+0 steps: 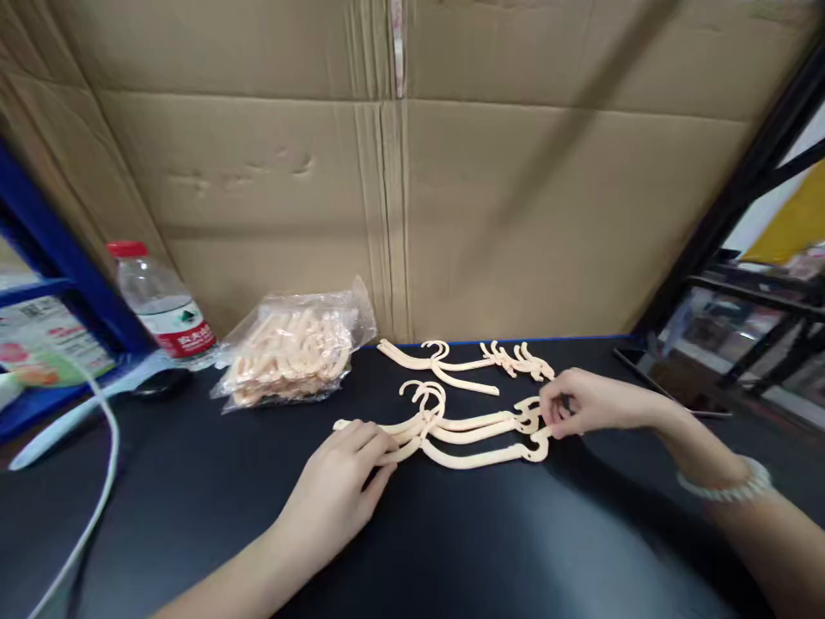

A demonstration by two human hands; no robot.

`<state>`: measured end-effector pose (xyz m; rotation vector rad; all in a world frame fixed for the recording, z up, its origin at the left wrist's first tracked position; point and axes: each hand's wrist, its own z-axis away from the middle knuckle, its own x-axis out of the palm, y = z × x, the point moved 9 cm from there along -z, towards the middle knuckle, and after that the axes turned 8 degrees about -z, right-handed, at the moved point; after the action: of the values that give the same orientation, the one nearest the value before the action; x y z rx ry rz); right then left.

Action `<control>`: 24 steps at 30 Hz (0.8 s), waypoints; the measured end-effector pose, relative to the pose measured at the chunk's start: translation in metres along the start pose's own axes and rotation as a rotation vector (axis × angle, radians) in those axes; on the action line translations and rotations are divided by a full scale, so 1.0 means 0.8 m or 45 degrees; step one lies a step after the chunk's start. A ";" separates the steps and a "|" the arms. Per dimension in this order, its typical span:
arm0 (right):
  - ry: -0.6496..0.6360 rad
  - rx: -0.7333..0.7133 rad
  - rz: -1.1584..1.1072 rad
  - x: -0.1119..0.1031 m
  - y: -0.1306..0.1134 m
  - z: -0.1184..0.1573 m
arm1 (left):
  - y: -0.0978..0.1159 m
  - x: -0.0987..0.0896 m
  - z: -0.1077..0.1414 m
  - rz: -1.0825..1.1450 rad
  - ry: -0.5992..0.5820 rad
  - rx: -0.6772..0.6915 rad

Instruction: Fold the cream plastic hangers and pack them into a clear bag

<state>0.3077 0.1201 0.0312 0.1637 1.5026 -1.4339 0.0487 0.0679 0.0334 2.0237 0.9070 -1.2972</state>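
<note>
Several cream plastic clothes hangers (473,462) lie overlapped on the black table, their curved hooks pointing away from me. My left hand (348,468) is closed over the left arms of these hangers, its fingers covering part of them. At the right ends, small hook-shaped pieces (538,447) are joined to the arms. My right hand (571,404) pinches one of these hook pieces between thumb and fingers, which partly hide it. Behind the stack lie more hangers (464,365) and a cluster of loose hook pieces (519,357).
A clear plastic bag (290,344) full of cream hanger parts sits at the back left. Beside it stands a red-capped water bottle (168,301). A white cable (109,456) crosses the left side. A phone (670,383) lies at the right; cardboard (547,215) walls the back.
</note>
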 end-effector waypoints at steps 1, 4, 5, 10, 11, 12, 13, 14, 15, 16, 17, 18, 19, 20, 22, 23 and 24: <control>0.010 0.012 0.003 0.000 0.004 0.000 | 0.000 0.001 0.000 0.008 0.011 0.004; 0.067 0.039 0.036 -0.003 0.015 -0.002 | -0.003 0.002 -0.002 0.014 0.049 0.011; 0.098 0.045 0.058 -0.005 0.017 -0.003 | -0.005 0.002 -0.003 0.008 0.064 0.011; 0.242 0.059 0.202 -0.015 0.022 -0.007 | -0.015 -0.001 -0.007 -0.032 0.143 0.031; 0.266 0.052 0.238 -0.016 0.022 -0.008 | -0.017 -0.001 -0.007 -0.049 0.149 0.038; 0.289 0.042 0.273 -0.018 0.022 -0.008 | -0.018 -0.001 -0.008 -0.075 0.148 0.042; 0.311 0.032 0.305 -0.019 0.022 -0.009 | -0.019 0.000 -0.008 -0.107 0.144 0.044; 0.331 0.026 0.330 -0.020 0.023 -0.009 | -0.019 0.000 -0.008 -0.142 0.138 0.045; 0.347 0.026 0.348 -0.021 0.024 -0.009 | -0.020 0.000 -0.008 -0.175 0.137 0.044; 0.354 0.029 0.355 -0.021 0.026 -0.009 | -0.020 -0.001 -0.008 -0.202 0.142 0.044; 0.357 0.036 0.356 -0.021 0.028 -0.009 | -0.021 -0.003 -0.008 -0.225 0.150 0.042; 0.358 0.044 0.354 -0.021 0.030 -0.009 | -0.022 -0.004 -0.008 -0.243 0.162 0.040; 0.359 0.054 0.352 -0.021 0.031 -0.009 | -0.024 -0.006 -0.008 -0.261 0.176 0.037; 0.360 0.065 0.352 -0.021 0.032 -0.009 | -0.025 -0.008 -0.008 -0.281 0.190 0.033; 0.361 0.081 0.363 -0.021 0.033 -0.008 | -0.030 -0.011 -0.008 -0.333 0.207 0.016; 0.361 0.089 0.372 -0.021 0.032 -0.008 | -0.033 -0.012 -0.008 -0.358 0.207 0.002; 0.360 0.097 0.381 -0.021 0.032 -0.008 | -0.036 -0.013 -0.008 -0.377 0.208 -0.013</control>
<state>0.3292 0.1413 0.0246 0.6342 1.5711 -1.2623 0.0261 0.0877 0.0424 2.0672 1.3273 -1.2865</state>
